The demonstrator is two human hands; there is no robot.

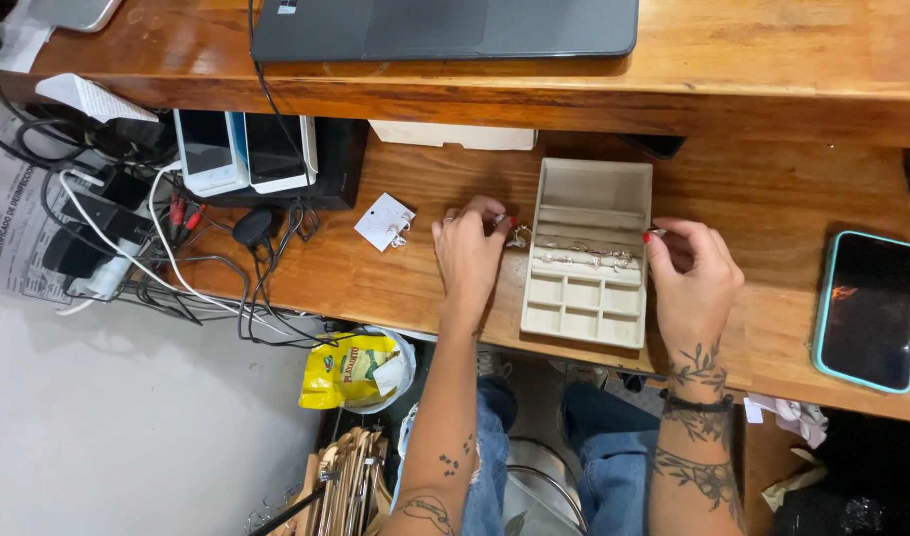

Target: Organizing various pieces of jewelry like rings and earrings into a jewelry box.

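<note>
An open beige jewellery box (588, 298) lies on the wooden desk (772, 199), with ring rolls across its middle and small square compartments at the near end. Several silver pieces (584, 256) rest on the rolls. My left hand (470, 253) sits at the box's left edge, fingertips pinching a small silver piece (517, 236). My right hand (691, 273) is at the box's right edge, thumb and forefinger pinched together by the rim; what they hold is too small to see.
A white earring card (384, 221) lies left of my left hand. A phone in a teal case (869, 310) lies at the right. Tangled cables and chargers (147, 238) crowd the left end. A closed laptop (445, 25) sits on the upper shelf. A yellow bag (348, 370) lies below.
</note>
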